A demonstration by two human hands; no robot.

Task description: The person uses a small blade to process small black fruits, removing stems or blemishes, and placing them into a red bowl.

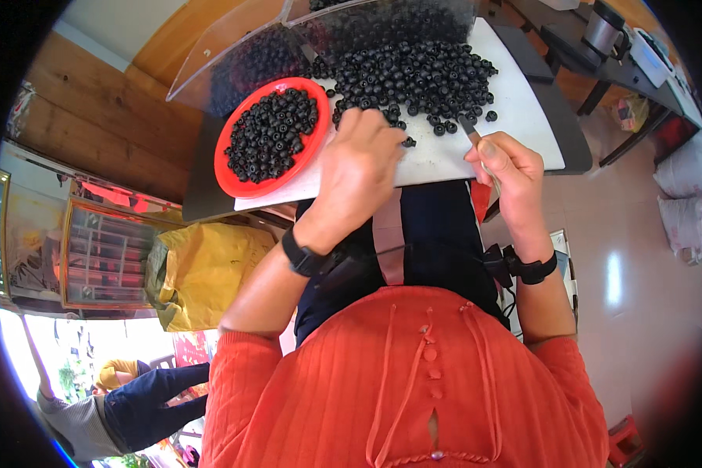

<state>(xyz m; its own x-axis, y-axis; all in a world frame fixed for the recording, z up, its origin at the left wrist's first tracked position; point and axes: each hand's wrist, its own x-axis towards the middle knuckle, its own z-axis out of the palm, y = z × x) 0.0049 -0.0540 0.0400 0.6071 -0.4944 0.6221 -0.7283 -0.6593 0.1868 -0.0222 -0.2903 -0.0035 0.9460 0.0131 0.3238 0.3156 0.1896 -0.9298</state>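
Note:
Small round black pieces, each with a hole or dimple, lie in a wide heap on a white board. Just left of the heap, more of them fill a red oval plate. My left hand is over the board between plate and heap, its fingers curled down among a few loose pieces; its fingertips are hidden and slightly blurred. In my right hand, a small knife is gripped, its short metal blade pointing at the heap's near edge.
A clear plastic sheet or panel stands behind the plate and heap. A yellow bag is under the table's left side. At the far right, a side table holds a metal jug; white sacks are below. Another person is at lower left.

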